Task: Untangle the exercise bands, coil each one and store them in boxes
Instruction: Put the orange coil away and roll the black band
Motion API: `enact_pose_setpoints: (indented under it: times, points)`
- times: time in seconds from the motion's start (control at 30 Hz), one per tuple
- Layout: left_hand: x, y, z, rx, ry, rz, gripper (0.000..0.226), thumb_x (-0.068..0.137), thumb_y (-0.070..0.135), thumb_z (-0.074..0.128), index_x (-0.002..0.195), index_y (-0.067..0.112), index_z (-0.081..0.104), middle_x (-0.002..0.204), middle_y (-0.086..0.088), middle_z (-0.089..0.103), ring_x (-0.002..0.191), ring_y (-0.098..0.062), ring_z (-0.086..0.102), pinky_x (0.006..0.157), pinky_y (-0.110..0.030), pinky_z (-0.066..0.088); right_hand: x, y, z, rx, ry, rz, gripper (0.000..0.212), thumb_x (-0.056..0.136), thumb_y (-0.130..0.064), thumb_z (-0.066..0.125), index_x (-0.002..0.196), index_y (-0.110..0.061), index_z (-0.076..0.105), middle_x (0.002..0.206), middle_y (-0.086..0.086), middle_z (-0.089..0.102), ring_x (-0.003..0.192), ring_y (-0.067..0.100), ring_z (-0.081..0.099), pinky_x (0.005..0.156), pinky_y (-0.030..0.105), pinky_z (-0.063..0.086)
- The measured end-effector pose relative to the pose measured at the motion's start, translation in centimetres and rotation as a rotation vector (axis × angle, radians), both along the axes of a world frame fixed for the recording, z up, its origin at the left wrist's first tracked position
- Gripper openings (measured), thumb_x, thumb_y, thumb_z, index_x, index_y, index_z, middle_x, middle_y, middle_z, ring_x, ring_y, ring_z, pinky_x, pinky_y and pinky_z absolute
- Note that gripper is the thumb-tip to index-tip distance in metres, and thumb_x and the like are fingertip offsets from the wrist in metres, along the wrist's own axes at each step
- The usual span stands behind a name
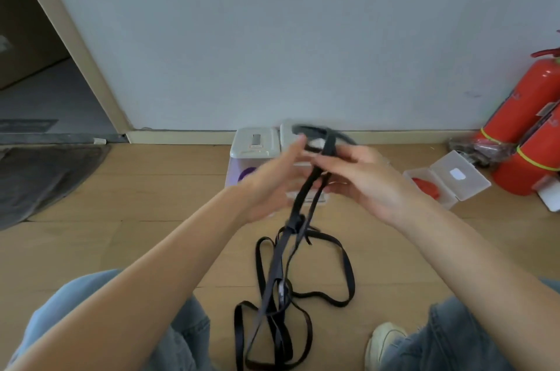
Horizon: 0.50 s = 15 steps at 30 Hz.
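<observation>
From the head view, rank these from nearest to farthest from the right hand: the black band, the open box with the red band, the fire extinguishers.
1. black band: pinched in the right hand itself.
2. open box with the red band: on the floor to its right.
3. fire extinguishers: far right, against the wall.

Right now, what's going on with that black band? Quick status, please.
Right hand pinches black band, left hand open beside it. Band knotted, rest trailing tangled on floor. Nothing blocking the boxes.
</observation>
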State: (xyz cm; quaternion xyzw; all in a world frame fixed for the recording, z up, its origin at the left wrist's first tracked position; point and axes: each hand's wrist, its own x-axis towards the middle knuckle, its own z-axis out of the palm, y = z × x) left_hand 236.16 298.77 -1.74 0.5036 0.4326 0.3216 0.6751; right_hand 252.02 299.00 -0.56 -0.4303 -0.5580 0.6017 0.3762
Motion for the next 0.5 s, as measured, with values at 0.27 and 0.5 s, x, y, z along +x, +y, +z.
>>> enact_pose_setpoints:
  times: [0.27,0.5]
  points:
    - [-2.2,-0.9,-1.6,0.312,0.575,-0.209,0.007,0.092,0.017,0.054,0.094,0.02,0.06,0.099,0.002,0.067,0.087,-0.003,0.062,0.077,-0.008,0.047,3.1,1.0,0.3,-0.062,-0.048,-0.244,0.013,0.091,-0.009,0.056,0.086,-0.001,0.065,0.068,0.004,0.071,0.056,0.01,0.061,0.048,0.017,0.048]
    - [-3.6,-0.6,0.1,0.454,0.672,-0.08,0.009,0.093,0.03,0.052,0.087,0.034,0.057,0.078,-0.005,0.063,0.062,-0.006,0.052,0.057,-0.013,0.042,4.0,0.7,-0.3,-0.114,-0.845,0.021,0.023,0.088,-0.028,0.061,0.095,-0.006,0.063,0.083,0.003,0.062,0.076,0.017,0.06,0.056,0.021,0.046]
